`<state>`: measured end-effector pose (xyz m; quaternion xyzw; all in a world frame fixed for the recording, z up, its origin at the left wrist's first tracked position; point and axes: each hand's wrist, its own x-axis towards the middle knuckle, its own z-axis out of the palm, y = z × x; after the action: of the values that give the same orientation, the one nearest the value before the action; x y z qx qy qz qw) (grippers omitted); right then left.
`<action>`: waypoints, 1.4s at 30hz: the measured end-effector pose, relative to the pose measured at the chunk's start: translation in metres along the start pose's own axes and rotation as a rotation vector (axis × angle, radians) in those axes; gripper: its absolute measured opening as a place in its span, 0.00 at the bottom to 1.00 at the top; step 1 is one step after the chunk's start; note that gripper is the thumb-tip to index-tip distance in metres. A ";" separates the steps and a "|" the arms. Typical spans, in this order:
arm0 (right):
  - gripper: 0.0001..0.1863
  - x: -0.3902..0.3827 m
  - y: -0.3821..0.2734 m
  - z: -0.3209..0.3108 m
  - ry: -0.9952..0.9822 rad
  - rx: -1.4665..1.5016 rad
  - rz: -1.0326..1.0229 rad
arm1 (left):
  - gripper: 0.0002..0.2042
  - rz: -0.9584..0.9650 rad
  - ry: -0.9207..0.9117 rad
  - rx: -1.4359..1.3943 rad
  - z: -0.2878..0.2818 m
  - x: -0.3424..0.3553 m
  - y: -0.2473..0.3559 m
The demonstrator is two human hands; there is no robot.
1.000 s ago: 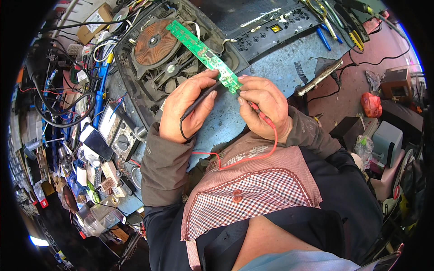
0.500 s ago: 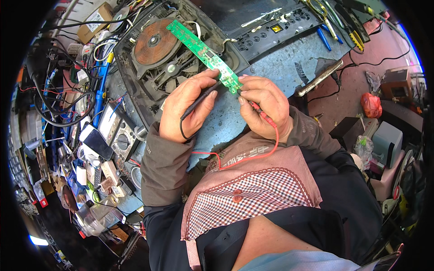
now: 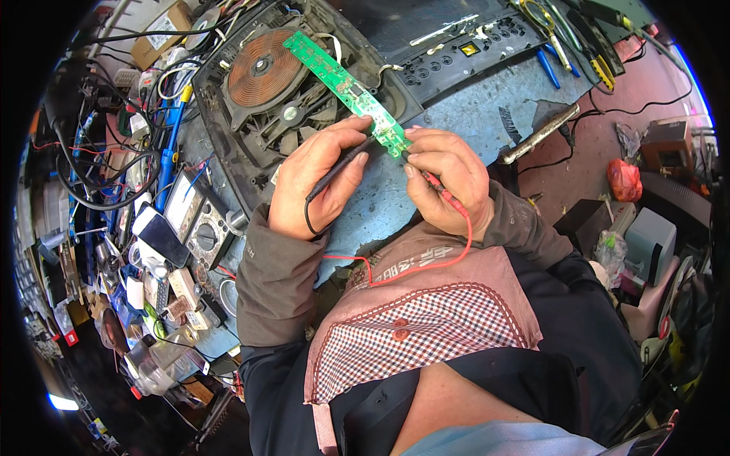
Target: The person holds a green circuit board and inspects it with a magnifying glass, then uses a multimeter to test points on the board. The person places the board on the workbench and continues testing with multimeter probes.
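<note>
A long, narrow green circuit board [image 3: 334,76] slants between my hands, its far end over a copper coil [image 3: 262,67]. My left hand [image 3: 315,178] is closed round a black test probe [image 3: 334,173], with fingertips at the board's left edge. In my right hand [image 3: 450,178] is a red test probe [image 3: 437,185], its tip end by the near end of the board; those fingers also touch the board's right edge. Whether either tip makes contact is too small to tell. An analog multimeter [image 3: 204,235] with a dial lies tilted left of my left forearm.
The coil sits in an opened induction cooker base [image 3: 228,140] with a fan. A black panel [image 3: 449,57] lies behind on the blue worktop [image 3: 487,114], near pliers [image 3: 559,49]. Cables and loose parts crowd the left. A red plastic bag [image 3: 624,178] lies at the right.
The circuit board and both hands have shifted very slightly to the right in the picture. Both probes stay held at the board's near end.
</note>
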<state>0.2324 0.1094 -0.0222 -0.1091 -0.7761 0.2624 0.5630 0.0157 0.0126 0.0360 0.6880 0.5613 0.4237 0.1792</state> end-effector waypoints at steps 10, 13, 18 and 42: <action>0.15 -0.001 0.001 -0.001 -0.013 0.009 0.018 | 0.10 -0.019 0.007 -0.076 -0.002 -0.001 -0.002; 0.14 -0.002 0.001 -0.001 -0.013 0.007 0.022 | 0.09 -0.010 -0.008 -0.072 -0.005 -0.001 -0.002; 0.15 0.000 0.001 -0.002 -0.014 0.009 0.016 | 0.09 -0.023 -0.008 -0.061 -0.005 -0.001 0.000; 0.15 -0.003 0.003 -0.002 -0.022 0.013 0.011 | 0.09 -0.040 -0.031 -0.054 -0.006 -0.001 0.001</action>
<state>0.2352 0.1111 -0.0261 -0.1067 -0.7799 0.2720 0.5535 0.0120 0.0096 0.0395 0.6781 0.5603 0.4243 0.2150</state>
